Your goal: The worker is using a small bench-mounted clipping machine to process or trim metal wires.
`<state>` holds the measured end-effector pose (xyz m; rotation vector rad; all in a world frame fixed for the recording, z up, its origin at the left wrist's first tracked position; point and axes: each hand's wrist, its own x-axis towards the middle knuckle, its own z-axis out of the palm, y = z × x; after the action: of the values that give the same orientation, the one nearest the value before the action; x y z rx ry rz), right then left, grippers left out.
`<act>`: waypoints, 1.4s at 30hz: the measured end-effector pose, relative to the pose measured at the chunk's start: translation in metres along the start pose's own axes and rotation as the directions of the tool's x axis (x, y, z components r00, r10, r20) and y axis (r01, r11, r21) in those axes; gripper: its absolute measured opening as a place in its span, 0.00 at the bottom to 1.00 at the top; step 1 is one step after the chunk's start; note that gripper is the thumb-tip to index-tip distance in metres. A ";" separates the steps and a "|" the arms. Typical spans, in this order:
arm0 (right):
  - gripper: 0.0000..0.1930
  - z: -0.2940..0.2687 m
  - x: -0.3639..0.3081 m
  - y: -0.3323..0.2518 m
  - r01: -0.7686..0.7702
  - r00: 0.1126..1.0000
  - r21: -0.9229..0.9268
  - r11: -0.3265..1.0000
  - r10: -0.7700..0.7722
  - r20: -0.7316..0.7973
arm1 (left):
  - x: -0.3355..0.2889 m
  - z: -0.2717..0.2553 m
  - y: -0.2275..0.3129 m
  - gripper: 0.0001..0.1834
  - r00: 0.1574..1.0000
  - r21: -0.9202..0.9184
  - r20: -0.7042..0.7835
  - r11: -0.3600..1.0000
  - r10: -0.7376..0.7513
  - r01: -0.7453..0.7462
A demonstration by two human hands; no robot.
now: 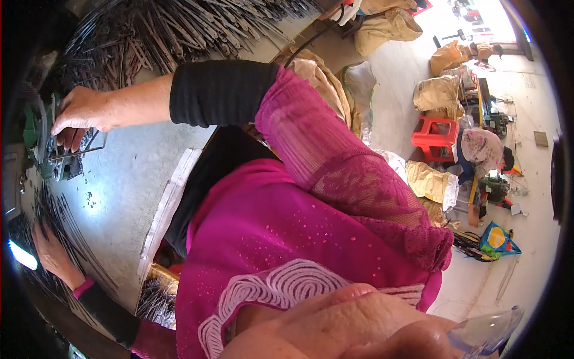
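Note:
My right hand point(84, 110) reaches across the grey metal table point(134, 158) to a small green machine point(33, 128) at its far left. Its fingers are curled and pinched together at the machine; what they hold is hidden. A thin bent metal rod point(89, 149) sticks out just below those fingers. Lower down, my left hand point(54, 254) lies at a spread of thin dark metal strips point(75, 233), its visible fingers stretched out. A large heap of slender dark metal pieces point(173, 33), some with holes at their ends, covers the table beyond my right forearm.
A bright lamp point(23, 255) glows beside my left hand. An open container of thin metal pieces point(156, 299) stands below the table edge. Sacks point(388, 30), a red stool point(433, 139) and a person point(481, 149) at another machine are at the right.

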<state>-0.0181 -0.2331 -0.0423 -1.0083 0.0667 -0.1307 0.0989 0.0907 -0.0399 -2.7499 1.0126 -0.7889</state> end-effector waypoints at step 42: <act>0.11 0.025 -0.024 -0.033 -0.028 0.936 -0.552 0.833 0.216 0.279 | 0.004 -0.075 0.117 0.13 0.946 -0.934 0.310 0.155 -0.096 0.322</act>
<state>-0.0418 -0.2263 -0.0007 -1.5810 -0.1493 0.1948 -0.0039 0.0035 -0.0052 -4.0029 1.4580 0.4502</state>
